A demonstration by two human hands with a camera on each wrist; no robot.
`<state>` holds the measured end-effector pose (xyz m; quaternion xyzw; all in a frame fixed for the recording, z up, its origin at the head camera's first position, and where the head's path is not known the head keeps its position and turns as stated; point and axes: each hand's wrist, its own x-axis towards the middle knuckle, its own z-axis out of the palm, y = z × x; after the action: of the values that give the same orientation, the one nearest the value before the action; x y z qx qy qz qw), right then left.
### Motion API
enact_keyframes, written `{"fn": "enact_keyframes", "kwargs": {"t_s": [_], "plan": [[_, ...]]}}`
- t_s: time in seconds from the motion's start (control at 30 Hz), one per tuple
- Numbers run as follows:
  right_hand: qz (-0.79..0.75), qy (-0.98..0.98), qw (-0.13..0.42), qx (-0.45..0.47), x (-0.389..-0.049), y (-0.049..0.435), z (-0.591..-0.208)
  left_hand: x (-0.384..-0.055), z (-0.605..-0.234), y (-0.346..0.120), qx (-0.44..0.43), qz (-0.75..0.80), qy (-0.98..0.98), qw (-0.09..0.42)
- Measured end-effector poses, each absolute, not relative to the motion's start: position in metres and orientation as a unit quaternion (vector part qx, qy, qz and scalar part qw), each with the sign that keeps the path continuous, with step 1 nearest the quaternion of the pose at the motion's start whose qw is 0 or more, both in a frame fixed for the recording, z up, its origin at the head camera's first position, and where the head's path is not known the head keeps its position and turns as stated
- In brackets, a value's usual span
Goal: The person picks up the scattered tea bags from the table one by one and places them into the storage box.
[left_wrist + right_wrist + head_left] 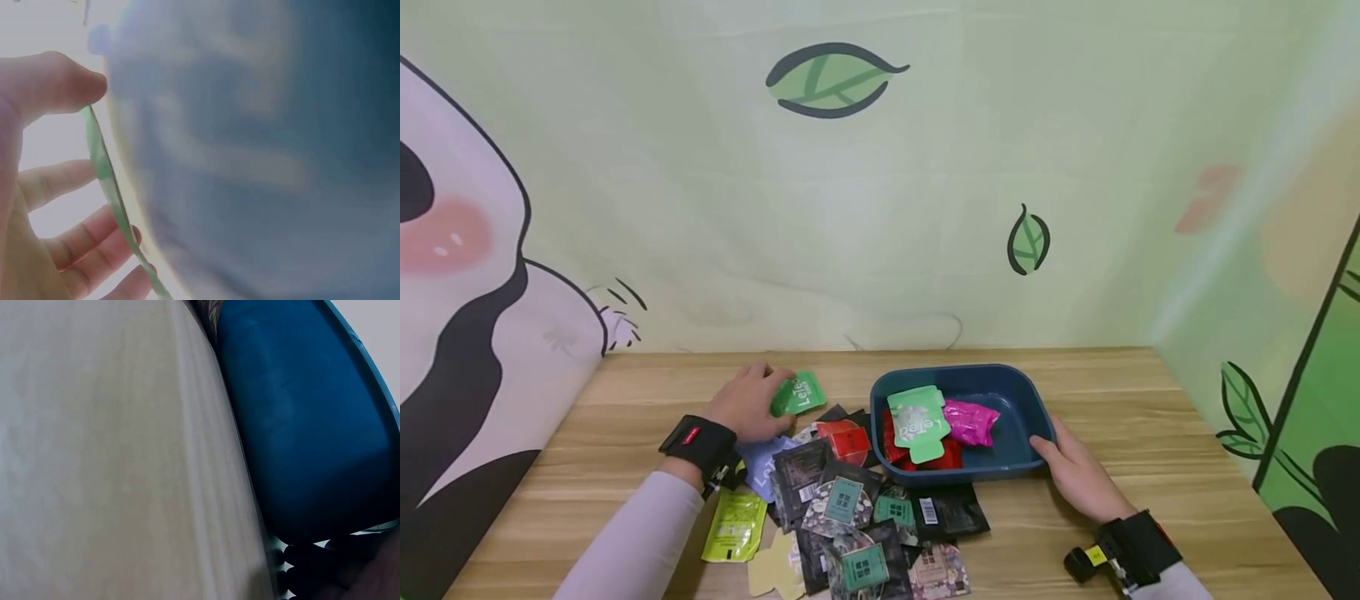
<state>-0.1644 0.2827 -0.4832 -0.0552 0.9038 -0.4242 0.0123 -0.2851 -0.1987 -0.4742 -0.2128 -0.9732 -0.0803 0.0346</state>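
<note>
My left hand (751,402) pinches a green packet (801,393) with white lettering, left of the tray. Seen edge-on in the left wrist view, the green packet (107,169) lies between thumb and fingers. My right hand (1078,468) grips the right end of a dark blue tray (1018,433), thumb on the rim. In the right wrist view the outer wall of the tray (294,425) shows large. Inside the tray are a light green packet (919,421), a pink packet (972,423) and red packets (951,455).
Black packets with green labels (842,500) lie in a pile before the tray. Around the pile are a red packet (848,442), a blue packet (762,462), a yellow-green packet (734,525) and a pale yellow one (777,565). A printed curtain (880,250) hangs behind the wooden table (1075,375).
</note>
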Motion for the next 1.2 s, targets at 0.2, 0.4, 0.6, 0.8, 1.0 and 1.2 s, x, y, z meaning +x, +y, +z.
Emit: {"fn": "enact_keyframes", "kwargs": {"t_s": [0.2, 0.4, 0.6, 0.8, 1.0, 1.2], "plan": [[-0.428, 0.902, 0.021, -0.051, -0.164, 0.282, -0.481, -0.285, -0.458, -0.181, -0.236, -0.101, -0.963, 0.075], [-0.426, 0.903, 0.014, -0.055, -0.164, 0.283, -0.483, -0.279, -0.434, -0.141, -0.289, -0.109, -0.944, 0.114], [-0.423, 0.904, 0.007, -0.057, -0.164, 0.283, -0.485, -0.269, -0.412, -0.094, -0.353, -0.128, -0.919, 0.117], [-0.419, 0.906, 0.004, -0.059, -0.165, 0.283, -0.485, -0.263, -0.405, -0.052, -0.401, -0.111, -0.902, 0.110], [-0.416, 0.908, 0.000, -0.058, -0.166, 0.284, -0.486, -0.259, -0.402, -0.023, -0.422, -0.111, -0.895, 0.092], [-0.419, 0.906, 0.008, -0.055, -0.166, 0.284, -0.484, -0.257, -0.408, -0.017, -0.393, -0.110, -0.911, 0.057]]}}
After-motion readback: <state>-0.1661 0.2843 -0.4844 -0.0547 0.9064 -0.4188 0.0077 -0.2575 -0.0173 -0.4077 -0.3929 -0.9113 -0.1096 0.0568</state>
